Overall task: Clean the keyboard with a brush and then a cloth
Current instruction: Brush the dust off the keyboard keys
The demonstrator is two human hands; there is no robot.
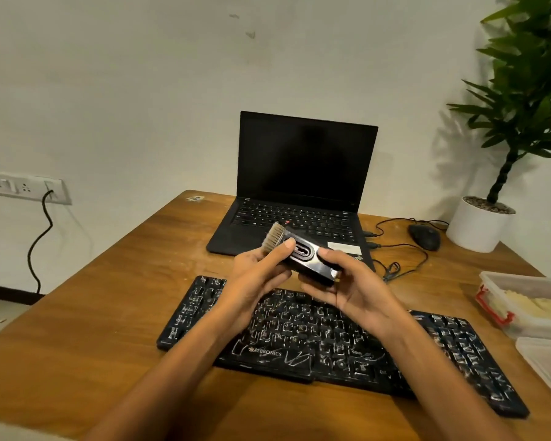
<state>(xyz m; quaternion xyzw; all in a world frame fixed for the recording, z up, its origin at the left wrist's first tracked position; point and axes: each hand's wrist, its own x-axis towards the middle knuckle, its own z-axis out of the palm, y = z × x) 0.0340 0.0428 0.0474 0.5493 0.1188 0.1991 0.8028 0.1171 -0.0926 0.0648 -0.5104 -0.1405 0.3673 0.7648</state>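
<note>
A black keyboard (325, 338) smeared with white dust lies across the wooden table (109, 313) in front of me. Above its middle I hold a small black brush (303, 256) with pale bristles pointing up and to the left. My left hand (261, 268) grips the bristle end, thumb on top. My right hand (347, 281) grips the other end of the brush body, fingers curled under it. A yellowish cloth (535, 308) lies in a clear plastic box (497, 323) at the right edge.
An open black laptop (299, 198) stands behind the keyboard. A black mouse (425, 237) with cables and a white potted plant (481, 224) sit at the back right. A clear lid (547, 361) lies near the box. A wall socket (26, 187) with a cable is at left.
</note>
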